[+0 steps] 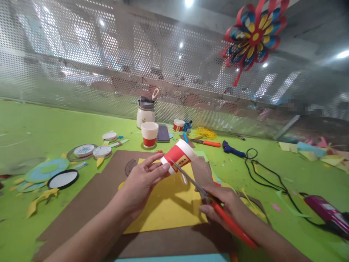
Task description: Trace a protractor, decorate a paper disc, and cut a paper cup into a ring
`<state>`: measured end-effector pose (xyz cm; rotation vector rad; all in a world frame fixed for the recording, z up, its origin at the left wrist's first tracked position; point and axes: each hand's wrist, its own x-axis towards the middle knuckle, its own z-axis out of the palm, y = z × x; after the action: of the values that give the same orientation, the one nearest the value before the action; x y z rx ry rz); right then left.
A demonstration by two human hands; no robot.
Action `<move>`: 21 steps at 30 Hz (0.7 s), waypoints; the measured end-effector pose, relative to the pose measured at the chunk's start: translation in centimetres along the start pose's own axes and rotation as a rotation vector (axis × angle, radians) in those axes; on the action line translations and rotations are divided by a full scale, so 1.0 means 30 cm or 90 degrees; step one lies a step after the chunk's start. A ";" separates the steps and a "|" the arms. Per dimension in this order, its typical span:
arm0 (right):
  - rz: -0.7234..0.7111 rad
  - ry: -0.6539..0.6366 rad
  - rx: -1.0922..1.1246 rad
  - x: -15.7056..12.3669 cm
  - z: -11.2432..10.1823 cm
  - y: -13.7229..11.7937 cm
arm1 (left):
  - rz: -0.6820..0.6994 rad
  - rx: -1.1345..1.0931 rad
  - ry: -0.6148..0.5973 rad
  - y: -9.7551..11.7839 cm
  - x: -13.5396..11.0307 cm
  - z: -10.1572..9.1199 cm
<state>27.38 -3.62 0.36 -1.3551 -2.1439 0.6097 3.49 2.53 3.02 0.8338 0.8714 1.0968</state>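
In the middle of the head view, my left hand is closed around the lower end of a red and white paper cup. The cup is tilted, its wide end up to the right, and a small yellow label shows on its side. My right hand grips a pair of scissors with orange-red handles. Their blades reach up to the left and their tip is at the cup's side; whether it touches or cuts the paper I cannot tell. Beneath both hands lies a yellow sheet on brown card.
Behind stand a white jug, another paper cup, a cut-down cup and a phone. At right are orange-handled scissors, a blue glue gun and a corded magenta device. Paper discs lie left; a paper flower hangs above.
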 end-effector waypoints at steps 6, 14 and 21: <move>-0.002 0.016 0.004 0.000 0.004 -0.003 | 0.026 -0.008 -0.054 -0.013 -0.007 0.006; 0.039 0.000 0.003 -0.014 -0.001 -0.029 | 0.025 -0.017 -0.034 -0.015 -0.010 0.003; 0.022 0.022 -0.005 -0.007 0.011 -0.023 | 0.090 0.046 0.048 -0.015 -0.014 0.017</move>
<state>26.78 -4.12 0.49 -1.3998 -2.1018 0.5885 4.03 1.96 2.91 0.9297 0.9303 1.2324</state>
